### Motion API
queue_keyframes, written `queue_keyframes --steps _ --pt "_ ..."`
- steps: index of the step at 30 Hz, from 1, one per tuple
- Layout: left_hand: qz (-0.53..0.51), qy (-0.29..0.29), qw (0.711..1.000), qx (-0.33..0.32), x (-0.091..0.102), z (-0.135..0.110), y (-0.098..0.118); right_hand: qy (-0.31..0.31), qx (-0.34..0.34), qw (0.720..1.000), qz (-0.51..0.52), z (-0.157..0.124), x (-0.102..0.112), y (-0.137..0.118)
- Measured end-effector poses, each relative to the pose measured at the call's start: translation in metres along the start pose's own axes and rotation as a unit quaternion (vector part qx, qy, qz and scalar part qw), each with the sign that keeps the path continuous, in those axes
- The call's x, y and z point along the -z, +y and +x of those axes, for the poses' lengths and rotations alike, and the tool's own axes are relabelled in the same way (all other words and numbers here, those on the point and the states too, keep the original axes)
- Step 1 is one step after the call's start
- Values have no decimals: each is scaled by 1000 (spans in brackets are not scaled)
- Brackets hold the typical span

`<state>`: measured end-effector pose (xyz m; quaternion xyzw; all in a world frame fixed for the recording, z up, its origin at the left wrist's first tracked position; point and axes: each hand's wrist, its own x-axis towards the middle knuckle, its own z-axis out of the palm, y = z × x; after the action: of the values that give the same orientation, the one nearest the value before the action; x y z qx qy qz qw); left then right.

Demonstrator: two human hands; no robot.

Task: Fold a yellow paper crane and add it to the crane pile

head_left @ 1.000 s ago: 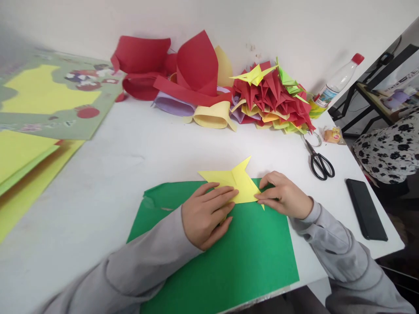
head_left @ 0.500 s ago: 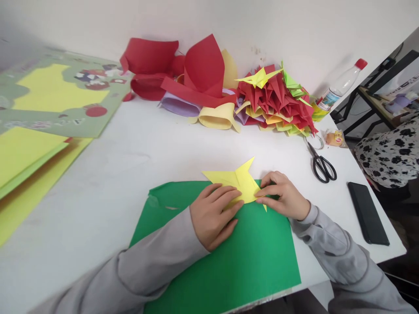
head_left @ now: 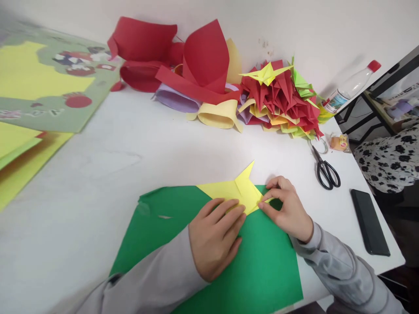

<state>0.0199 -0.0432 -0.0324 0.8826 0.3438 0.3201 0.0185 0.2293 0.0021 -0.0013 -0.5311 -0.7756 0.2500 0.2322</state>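
A folded piece of yellow paper, with a pointed tip rising at its top, lies over the upper edge of a green sheet. My left hand lies flat over the paper's lower left, fingers stretched out and pressing it down. At the right end, my right hand pinches a narrow point of the same yellow paper between thumb and index finger. My left fingers hide part of the paper's lower edge.
Behind stand curled red sheets and a pile of folded red paper pieces with a yellow one on top. Black-handled scissors, a black phone and a bottle are at the right. Yellow sheets lie left.
The narrow yellow point at the right end has swung up from hanging downward, held in my right fingers. My left hand stays on the paper. The camera view has shifted slightly.
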Motion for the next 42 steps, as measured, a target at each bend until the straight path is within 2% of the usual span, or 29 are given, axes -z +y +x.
queue_keyframes --steps 8,22,29,42 --pt "-16 5 1000 20 1 0 2 2 -23 998 -51 1 -1 -9" --pt "-27 11 999 28 1 0 1 4 -23 998 -65 -1 -4 -9" --pt "-20 -31 999 36 0 1 1 12 -17 998 -62 -1 -4 -10" --pt "21 -37 999 15 4 4 4 10 -19 998 -66 -1 -5 -11"
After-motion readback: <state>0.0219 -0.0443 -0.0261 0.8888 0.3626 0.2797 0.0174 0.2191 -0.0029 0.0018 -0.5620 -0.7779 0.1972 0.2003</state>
